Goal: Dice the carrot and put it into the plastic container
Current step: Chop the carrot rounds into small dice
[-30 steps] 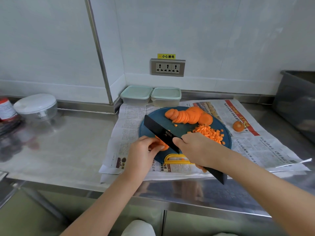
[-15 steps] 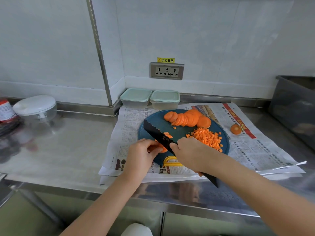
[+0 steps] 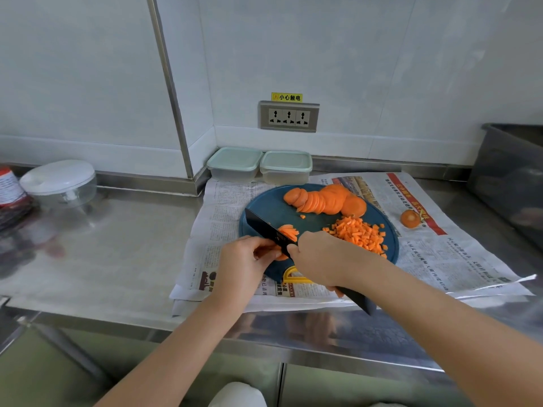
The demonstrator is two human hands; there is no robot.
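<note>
Two piles sit on the round dark-blue cutting board (image 3: 270, 201) so far: fanned orange carrot rounds (image 3: 323, 201) at its 12 o'clock and a heap of small carrot dice (image 3: 358, 233) at 3 o'clock. Down at 8 o'clock the left hand (image 3: 244, 259) pinches a little stack of carrot slices (image 3: 289, 232), fingertips right up against the black knife (image 3: 264, 229). The right hand (image 3: 320, 259) has its grip clenched round the handle, edge down in the stack. Carrot's stiff and light, but thin slices slide on each other, so I'd press the stack from above with tips tucked back. The dice are loose and will scatter, so scooping beats pinching. Two clear plastic containers with pale-green lids (image 3: 235, 164) sit just past the board at 12 o'clock. Both are lidded, so one lid has to come off first, and the rounds lie in between. The newspaper (image 3: 223, 218) under the board could slip on the steel bench (image 3: 102, 245). A carrot end (image 3: 410, 218) lies on the paper at 3 o'clock, with a grey bin (image 3: 511, 177) beyond it.
</note>
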